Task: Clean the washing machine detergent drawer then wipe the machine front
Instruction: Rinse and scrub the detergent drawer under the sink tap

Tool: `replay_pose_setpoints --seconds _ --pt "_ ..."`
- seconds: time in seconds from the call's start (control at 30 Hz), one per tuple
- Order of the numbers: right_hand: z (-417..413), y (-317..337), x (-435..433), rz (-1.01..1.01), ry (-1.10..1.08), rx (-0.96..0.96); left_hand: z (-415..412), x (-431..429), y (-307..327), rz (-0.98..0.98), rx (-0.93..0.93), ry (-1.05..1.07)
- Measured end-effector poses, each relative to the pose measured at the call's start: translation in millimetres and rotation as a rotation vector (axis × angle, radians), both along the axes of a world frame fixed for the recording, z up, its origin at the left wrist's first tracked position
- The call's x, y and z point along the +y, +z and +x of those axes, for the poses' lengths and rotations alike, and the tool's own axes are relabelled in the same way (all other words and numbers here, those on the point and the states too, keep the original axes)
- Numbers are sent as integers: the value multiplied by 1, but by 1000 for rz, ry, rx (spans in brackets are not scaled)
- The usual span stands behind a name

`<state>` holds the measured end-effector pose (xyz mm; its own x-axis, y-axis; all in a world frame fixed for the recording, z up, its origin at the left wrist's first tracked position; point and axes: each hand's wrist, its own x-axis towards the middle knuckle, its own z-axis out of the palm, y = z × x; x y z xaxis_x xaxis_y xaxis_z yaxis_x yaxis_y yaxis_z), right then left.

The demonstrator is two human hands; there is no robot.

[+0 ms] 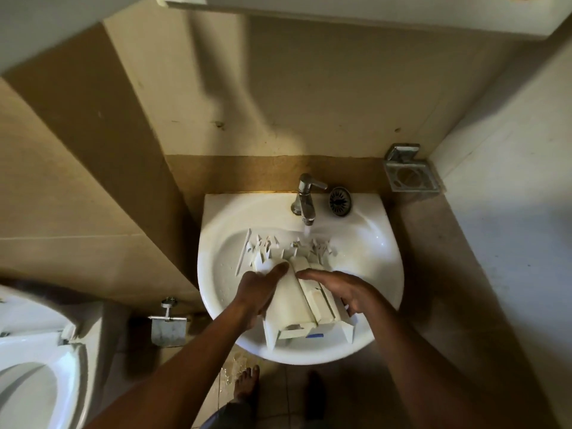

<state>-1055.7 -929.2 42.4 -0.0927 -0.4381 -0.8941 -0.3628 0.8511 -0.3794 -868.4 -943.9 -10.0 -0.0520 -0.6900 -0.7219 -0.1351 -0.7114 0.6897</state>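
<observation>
Left hand (pixel 258 291): I see it clasped along the left side of the detergent drawer (pixel 301 297), index finger stretched flat over the drawer's top toward the far end, the remaining fingers wrapped down the side.

Right hand (pixel 346 292): fingers extended and laid flat across the drawer's right half, thumb hooked at the near right edge; a flat grip, not a pinch.

Detergent drawer: white plastic, lying lengthwise in the wash basin (pixel 380 274), underside or cover uppermost as far as I can judge. Its far end, with ribbed and notched parts, lies under the tap; its near end overhangs the basin's front rim. A small blue mark shows at that near end.

Tap (pixel 306 198): chrome, single lever, at the middle of the basin's back edge, water running onto the drawer's far end.

Drain plug (pixel 340 201): round, dark, metal-rimmed, resting on the basin's back ledge just right of the tap.

Soap holder (pixel 411 174): metal, fixed in the wall corner beyond the basin's back right corner.

Toilet paper holder (pixel 168 328): metal, on the wall left of the basin's front.

Toilet (pixel 34 360): white, at the lower left, well apart from the basin.

Bare foot (pixel 246 385): on the wet floor below the basin's front rim.
</observation>
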Motion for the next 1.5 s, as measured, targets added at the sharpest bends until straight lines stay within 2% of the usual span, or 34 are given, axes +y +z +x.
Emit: replay_pose_setpoints --seconds 0.23,0.43,0.63,0.83,1.0,1.17,1.3,1.4,1.5 --pt "-13 -19 0 -211 -37 297 -15 3 -8 79 153 -44" --pt "-44 9 6 -214 52 480 -56 -2 10 106 181 -142" --pt "-61 10 13 -210 -28 444 -77 -16 19 31 114 -198" --pt "-74 12 21 -255 -68 442 -78 -23 15 52 164 -185" --pt "-81 9 34 -357 -250 347 -71 -41 20 29 204 -107" --pt "-75 -2 53 -421 -398 323 -68 -54 31 87 271 -255" --pt "-74 -8 57 -452 -444 356 -79 -61 32 165 297 -193" --pt "-66 -1 57 -441 -425 377 -82 -67 21 100 238 -129" --pt "-60 5 53 -396 -395 408 -84 -70 11 96 333 -5"
